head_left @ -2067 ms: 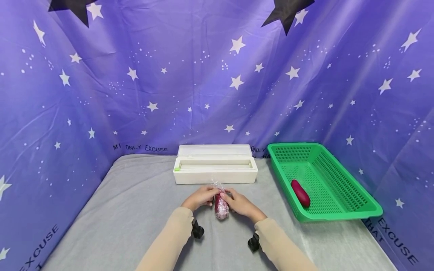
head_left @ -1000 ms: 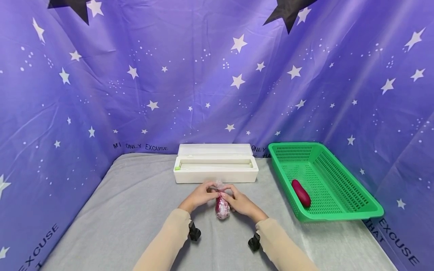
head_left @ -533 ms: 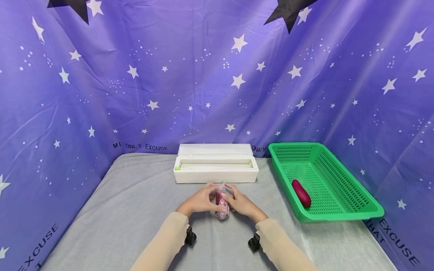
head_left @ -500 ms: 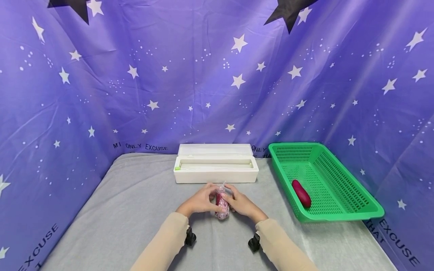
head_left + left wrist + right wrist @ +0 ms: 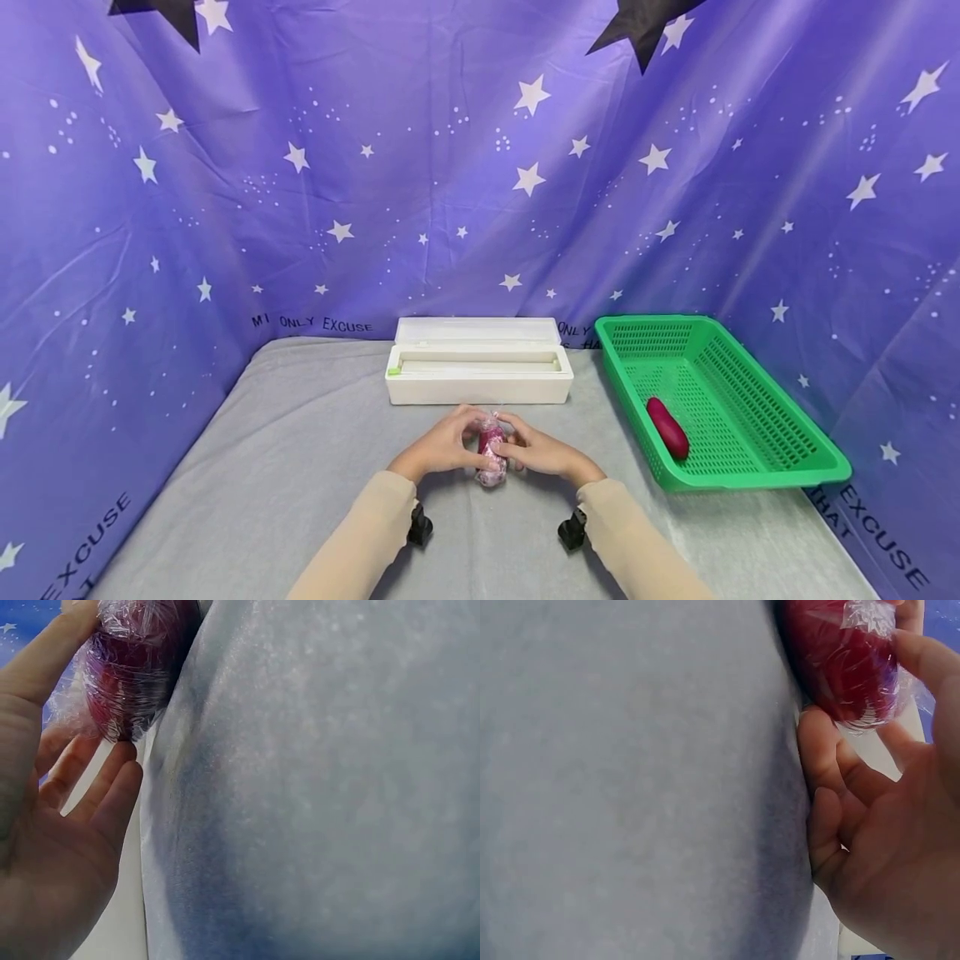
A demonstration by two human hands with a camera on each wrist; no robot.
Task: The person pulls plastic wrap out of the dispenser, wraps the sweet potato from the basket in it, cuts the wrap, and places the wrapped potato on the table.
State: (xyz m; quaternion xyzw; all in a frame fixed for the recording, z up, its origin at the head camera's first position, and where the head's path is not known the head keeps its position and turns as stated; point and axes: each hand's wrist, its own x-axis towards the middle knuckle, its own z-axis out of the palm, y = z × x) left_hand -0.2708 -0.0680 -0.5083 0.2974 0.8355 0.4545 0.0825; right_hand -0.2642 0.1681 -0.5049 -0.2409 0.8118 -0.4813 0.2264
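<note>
- Between the two grips, a dark-red vegetable (image 5: 489, 435) wrapped in clear film (image 5: 492, 477) points away from the person, gathered film at its far end.
- On its left side, the left grip (image 5: 440, 442) is clamped on it: thumb along the near part, fingers reaching round the far part.
- On its right side, the right grip (image 5: 538, 452) is clamped on it too, thumb tip on the film and fingers curled.
- Directly beneath both grips is the worktop (image 5: 300, 475), spread with grey cloth; whether the wrapped vegetable touches it is hard to tell.
- Behind each grip, a black device (image 5: 420, 527) sits at the wrist, against a beige sleeve (image 5: 356, 537).
- Just beyond the grips stands a long white box (image 5: 480, 392), its lid (image 5: 476, 332) tilted up at the back and a green tab (image 5: 393, 372) at its left end.
- Well to the right of the grips, a green basket (image 5: 750, 481) holds a second red vegetable (image 5: 667, 427), lying by the nearer wall.
- Furthest from the grips hangs a purple curtain (image 5: 442, 192) with stars.
</note>
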